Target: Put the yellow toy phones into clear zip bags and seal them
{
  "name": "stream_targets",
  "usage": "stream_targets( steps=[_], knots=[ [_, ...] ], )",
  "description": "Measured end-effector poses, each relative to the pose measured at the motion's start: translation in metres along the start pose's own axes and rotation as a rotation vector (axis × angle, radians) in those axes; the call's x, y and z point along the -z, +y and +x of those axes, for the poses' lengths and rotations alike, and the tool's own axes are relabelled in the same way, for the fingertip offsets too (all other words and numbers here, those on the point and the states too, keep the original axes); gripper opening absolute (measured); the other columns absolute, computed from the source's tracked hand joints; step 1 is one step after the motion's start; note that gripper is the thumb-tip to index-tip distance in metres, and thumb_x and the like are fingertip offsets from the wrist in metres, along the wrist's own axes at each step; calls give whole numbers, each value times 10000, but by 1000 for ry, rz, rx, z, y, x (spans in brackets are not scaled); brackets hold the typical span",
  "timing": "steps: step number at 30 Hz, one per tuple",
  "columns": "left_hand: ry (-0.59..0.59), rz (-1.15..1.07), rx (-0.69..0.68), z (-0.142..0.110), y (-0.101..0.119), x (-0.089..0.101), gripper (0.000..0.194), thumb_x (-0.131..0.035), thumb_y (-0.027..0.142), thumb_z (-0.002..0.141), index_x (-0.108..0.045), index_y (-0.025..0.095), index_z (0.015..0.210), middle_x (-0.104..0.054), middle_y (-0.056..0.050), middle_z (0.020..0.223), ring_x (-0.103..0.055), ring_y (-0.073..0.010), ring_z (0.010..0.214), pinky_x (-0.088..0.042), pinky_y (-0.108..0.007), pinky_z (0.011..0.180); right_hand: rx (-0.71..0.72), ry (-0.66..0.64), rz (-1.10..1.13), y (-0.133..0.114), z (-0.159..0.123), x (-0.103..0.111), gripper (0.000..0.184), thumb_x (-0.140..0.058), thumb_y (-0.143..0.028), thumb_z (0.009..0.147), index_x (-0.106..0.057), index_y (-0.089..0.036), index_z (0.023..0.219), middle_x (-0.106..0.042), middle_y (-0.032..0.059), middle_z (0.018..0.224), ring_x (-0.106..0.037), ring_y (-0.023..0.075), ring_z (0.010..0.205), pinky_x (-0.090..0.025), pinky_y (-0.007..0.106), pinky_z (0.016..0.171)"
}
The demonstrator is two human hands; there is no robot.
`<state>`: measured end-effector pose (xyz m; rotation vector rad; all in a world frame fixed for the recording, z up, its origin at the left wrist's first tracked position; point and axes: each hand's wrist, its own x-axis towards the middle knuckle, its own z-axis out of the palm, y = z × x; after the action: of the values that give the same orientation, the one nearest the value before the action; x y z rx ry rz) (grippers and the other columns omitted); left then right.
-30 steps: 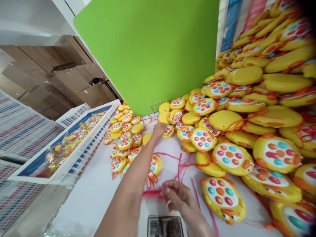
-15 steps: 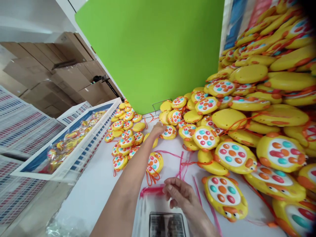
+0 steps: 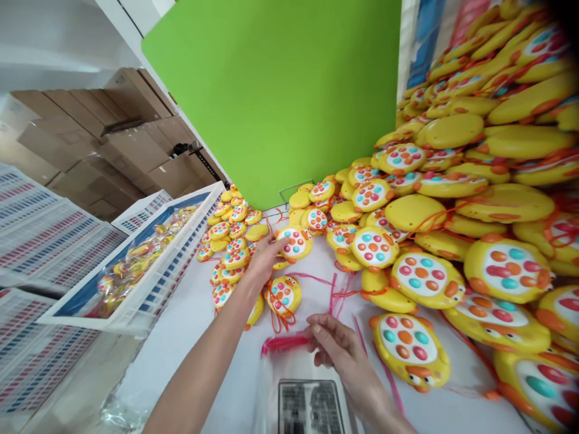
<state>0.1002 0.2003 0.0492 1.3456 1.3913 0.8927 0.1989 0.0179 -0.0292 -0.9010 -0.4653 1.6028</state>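
Out in front, my left hand [image 3: 266, 256] grips a yellow duck-shaped pop toy [image 3: 295, 243], its white face with coloured buttons turned up; the fingers are partly hidden. Closer in, my right hand [image 3: 335, 345] pinches the pink top edge of a clear plastic bag [image 3: 283, 344]. A dark printed panel [image 3: 311, 407] shows on the bag. Between the two hands lies another duck toy [image 3: 283, 293] with an orange cord looped over it. One more toy [image 3: 411, 349] rests to the right of my right hand.
A big heap of duck toys [image 3: 425, 211] rises on the right, with a smaller pile [image 3: 235, 253] at the left. A green board [image 3: 280, 96] stands behind. The white crate [image 3: 181, 265] at left holds bagged toys. Pink ribbons [image 3: 333, 295] lie on the white table [image 3: 176, 349].
My left hand has drawn back to the left, bringing a duck toy away from the edge of the heap. My right hand stays at the bag's pink edge.
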Motion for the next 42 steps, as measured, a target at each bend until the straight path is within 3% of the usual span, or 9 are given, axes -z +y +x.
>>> stream_targets(
  steps=[7,14,19,26,31,42],
  knots=[
    [-42,-358,118,-88,-39,-8,375,-765,361,644,-610,163,922,-677,-45,860,-639,-154,691,-540,-268,579,52,183,84,-2,4,9,418,-708,-489,702,-606,-225,1009,-670,60,975,-624,207,805,-504,296,617],
    [-13,-572,168,-133,-52,-17,487,-817,264,619,-597,149,1038,-690,-92,1015,-674,-216,830,-565,-307,666,53,151,96,-3,6,9,395,-714,-474,699,-630,-220,990,-680,71,1052,-643,252,892,-524,327,621],
    [5,-629,150,-147,-58,-18,462,-796,224,658,-596,155,1068,-700,-76,985,-680,-197,817,-558,-266,651,50,83,90,-4,3,6,333,-717,-430,718,-643,-225,969,-693,59,1044,-649,253,895,-524,331,641],
    [-16,-654,155,-154,-63,-19,504,-789,206,672,-577,170,1127,-677,-104,1115,-664,-248,966,-556,-348,810,60,17,100,-5,1,3,227,-719,-381,729,-676,-250,910,-710,49,990,-634,282,982,-531,372,718],
    [-17,-652,151,-159,-62,-18,551,-787,223,676,-558,177,1174,-669,-114,1138,-650,-263,1010,-547,-358,839,53,12,105,-5,2,3,257,-724,-384,726,-673,-229,925,-714,58,990,-640,281,969,-534,363,714],
    [-15,-658,133,-162,-67,-15,458,-761,218,706,-594,149,1127,-691,-113,1077,-669,-257,950,-555,-365,810,41,-2,108,-4,2,4,359,-739,-395,719,-663,-189,1003,-711,75,1004,-643,259,945,-539,306,639]
  ],
)
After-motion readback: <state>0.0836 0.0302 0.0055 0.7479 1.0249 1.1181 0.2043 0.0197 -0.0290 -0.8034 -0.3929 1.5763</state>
